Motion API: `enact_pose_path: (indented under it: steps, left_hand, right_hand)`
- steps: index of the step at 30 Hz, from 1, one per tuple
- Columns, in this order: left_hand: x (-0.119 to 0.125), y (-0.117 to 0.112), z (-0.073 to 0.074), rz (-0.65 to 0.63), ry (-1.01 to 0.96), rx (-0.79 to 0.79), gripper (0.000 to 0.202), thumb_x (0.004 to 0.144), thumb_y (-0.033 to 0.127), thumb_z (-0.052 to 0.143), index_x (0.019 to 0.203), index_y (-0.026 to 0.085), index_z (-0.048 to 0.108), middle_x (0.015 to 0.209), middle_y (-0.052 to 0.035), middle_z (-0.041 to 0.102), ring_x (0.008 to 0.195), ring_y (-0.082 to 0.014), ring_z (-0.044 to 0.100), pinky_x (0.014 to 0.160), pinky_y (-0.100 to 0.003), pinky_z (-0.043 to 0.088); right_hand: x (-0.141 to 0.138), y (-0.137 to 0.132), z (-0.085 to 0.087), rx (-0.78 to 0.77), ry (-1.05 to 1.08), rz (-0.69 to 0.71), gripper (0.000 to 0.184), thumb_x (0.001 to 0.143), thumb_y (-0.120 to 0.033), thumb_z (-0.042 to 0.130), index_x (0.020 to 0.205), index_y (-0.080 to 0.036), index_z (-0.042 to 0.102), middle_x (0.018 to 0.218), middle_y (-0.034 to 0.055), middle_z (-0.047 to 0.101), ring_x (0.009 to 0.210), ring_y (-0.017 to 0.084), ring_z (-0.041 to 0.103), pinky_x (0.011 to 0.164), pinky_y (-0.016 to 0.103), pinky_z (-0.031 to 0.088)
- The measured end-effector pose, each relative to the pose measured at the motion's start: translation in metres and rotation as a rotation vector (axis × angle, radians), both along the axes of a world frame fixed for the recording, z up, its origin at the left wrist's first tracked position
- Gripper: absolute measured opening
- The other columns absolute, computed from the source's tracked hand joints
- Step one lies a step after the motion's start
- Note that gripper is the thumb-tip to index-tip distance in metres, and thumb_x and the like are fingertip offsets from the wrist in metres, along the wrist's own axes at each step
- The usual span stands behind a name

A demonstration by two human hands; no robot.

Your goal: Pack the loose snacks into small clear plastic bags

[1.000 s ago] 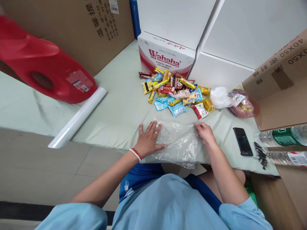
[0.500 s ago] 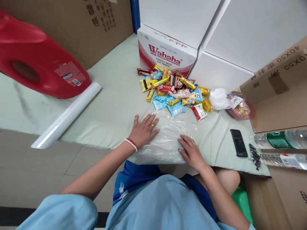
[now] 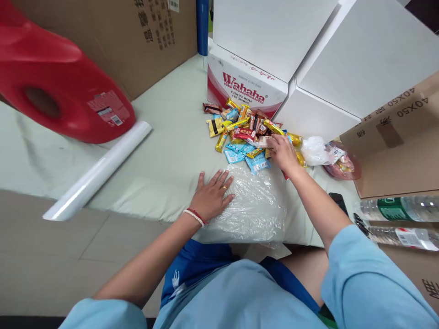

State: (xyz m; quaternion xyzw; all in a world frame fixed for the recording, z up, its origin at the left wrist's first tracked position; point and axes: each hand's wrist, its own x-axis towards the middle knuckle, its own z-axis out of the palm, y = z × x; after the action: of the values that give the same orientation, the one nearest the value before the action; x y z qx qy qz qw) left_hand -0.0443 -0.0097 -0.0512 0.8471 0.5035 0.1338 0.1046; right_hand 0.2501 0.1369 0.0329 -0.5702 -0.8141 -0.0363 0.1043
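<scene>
My left hand (image 3: 212,194) lies flat with its fingers spread on the left edge of a clear plastic sheet or bag (image 3: 255,208), which is spread at the table's front edge. Stretched over the right part of a heap of wrapped snacks, my right hand (image 3: 284,154) has its fingers bent downward and a little apart. Its fingertips touch a pale snack packet (image 3: 263,142), which still lies among the others. Close by are a red snack packet (image 3: 244,134) and a light blue snack packet (image 3: 258,162). My right hand covers some packets beneath it.
Behind the snacks stands a Wahaha carton (image 3: 245,89) below white boxes (image 3: 274,32). At the left are a red jug (image 3: 68,82) and a white roll (image 3: 99,171). A knotted white bag (image 3: 314,151), a pink bowl (image 3: 353,170), a phone (image 3: 339,201) and water bottles (image 3: 418,208) are at the right.
My right hand has left the plastic and moved forward onto the snack heap. My left hand stays on the plastic. The view has shifted slightly, and the plastic's near edge now hangs over the table edge.
</scene>
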Motion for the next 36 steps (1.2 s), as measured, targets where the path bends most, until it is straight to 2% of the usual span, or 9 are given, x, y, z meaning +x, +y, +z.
enact_pose_path:
  steps: [3, 7, 12, 14, 17, 21, 27, 32, 36]
  left_hand:
    - [-0.001, -0.001, 0.001, 0.003, -0.018, -0.002, 0.058, 0.105, 0.051, 0.037, 0.157, 0.027, 0.042, 0.167, -0.0108, 0.037, 0.155, -0.0314, 0.031, 0.124, -0.071, -0.002]
    - [-0.002, -0.001, 0.002, -0.001, -0.055, -0.003, 0.056, 0.105, 0.051, 0.039, 0.156, 0.028, 0.044, 0.166, -0.0094, 0.038, 0.155, -0.0310, 0.033, 0.124, -0.071, -0.001]
    - [-0.001, -0.001, 0.001, 0.010, -0.072, -0.013, 0.056, 0.104, 0.049, 0.041, 0.157, 0.029, 0.043, 0.166, -0.0089, 0.037, 0.155, -0.0320, 0.032, 0.125, -0.070, -0.002]
    - [-0.001, -0.001, 0.001, 0.012, -0.060, -0.022, 0.056, 0.104, 0.048, 0.041, 0.157, 0.029, 0.042, 0.167, -0.0095, 0.037, 0.156, -0.0317, 0.031, 0.125, -0.070, -0.004]
    - [-0.001, -0.001, 0.001, 0.014, -0.043, -0.024, 0.057, 0.104, 0.048, 0.040, 0.157, 0.028, 0.041, 0.167, -0.0100, 0.036, 0.156, -0.0310, 0.030, 0.125, -0.070, -0.005]
    - [0.000, -0.001, 0.000, 0.016, -0.026, -0.010, 0.056, 0.104, 0.048, 0.040, 0.157, 0.029, 0.042, 0.167, -0.0097, 0.036, 0.156, -0.0303, 0.030, 0.125, -0.069, -0.004]
    - [0.001, 0.000, 0.001, 0.025, -0.006, 0.005, 0.055, 0.104, 0.049, 0.040, 0.155, 0.030, 0.044, 0.166, -0.0094, 0.038, 0.155, -0.0302, 0.032, 0.125, -0.069, -0.003]
    - [0.002, 0.000, 0.001, 0.020, -0.018, -0.009, 0.055, 0.104, 0.049, 0.041, 0.155, 0.030, 0.044, 0.167, -0.0083, 0.036, 0.155, -0.0293, 0.032, 0.125, -0.067, -0.004]
    - [0.001, 0.000, 0.000, 0.018, -0.036, -0.010, 0.056, 0.104, 0.050, 0.040, 0.156, 0.028, 0.044, 0.167, -0.0085, 0.036, 0.156, -0.0298, 0.031, 0.125, -0.068, -0.004]
  right_hand:
    - [-0.004, 0.019, 0.007, 0.022, 0.024, -0.052, 0.038, 0.096, -0.021, 0.045, 0.123, -0.018, 0.071, 0.131, 0.0136, 0.069, 0.125, 0.033, 0.051, 0.110, 0.051, 0.039]
    - [-0.008, -0.018, 0.026, 0.147, 0.321, -0.139, 0.036, 0.100, -0.033, 0.043, 0.119, -0.016, 0.070, 0.113, 0.0141, 0.072, 0.107, 0.031, 0.060, 0.100, 0.046, 0.045]
    - [-0.030, -0.110, 0.008, -0.590, 0.567, 0.136, 0.030, 0.099, -0.044, 0.052, 0.104, -0.024, 0.074, 0.097, 0.0052, 0.075, 0.086, 0.023, 0.067, 0.081, 0.035, 0.052]
    - [-0.040, -0.133, -0.009, -0.672, 0.464, 0.215, 0.028, 0.100, -0.038, 0.051, 0.100, -0.024, 0.075, 0.096, 0.0055, 0.075, 0.088, 0.023, 0.067, 0.084, 0.036, 0.051]
    - [-0.043, -0.135, -0.022, -0.471, 0.216, 0.141, 0.028, 0.101, -0.031, 0.049, 0.097, -0.023, 0.075, 0.093, 0.0092, 0.073, 0.091, 0.026, 0.062, 0.087, 0.040, 0.050]
    - [-0.021, -0.082, -0.009, -0.071, -0.031, -0.021, 0.030, 0.098, -0.024, 0.053, 0.120, -0.021, 0.072, 0.127, 0.0163, 0.067, 0.121, 0.035, 0.051, 0.095, 0.047, 0.048]
    - [0.020, -0.015, -0.004, -0.008, -0.116, -0.056, 0.046, 0.095, -0.016, 0.047, 0.137, -0.025, 0.065, 0.141, 0.0121, 0.064, 0.127, 0.035, 0.051, 0.102, 0.053, 0.045]
    - [0.022, -0.044, 0.000, 0.045, 0.277, -0.152, 0.046, 0.095, -0.026, 0.050, 0.139, -0.017, 0.063, 0.129, 0.0157, 0.070, 0.112, 0.033, 0.063, 0.099, 0.050, 0.050]
    - [-0.001, -0.106, 0.004, -0.235, 0.496, 0.083, 0.044, 0.098, -0.037, 0.055, 0.138, -0.025, 0.064, 0.128, 0.0083, 0.072, 0.110, 0.029, 0.067, 0.096, 0.044, 0.054]
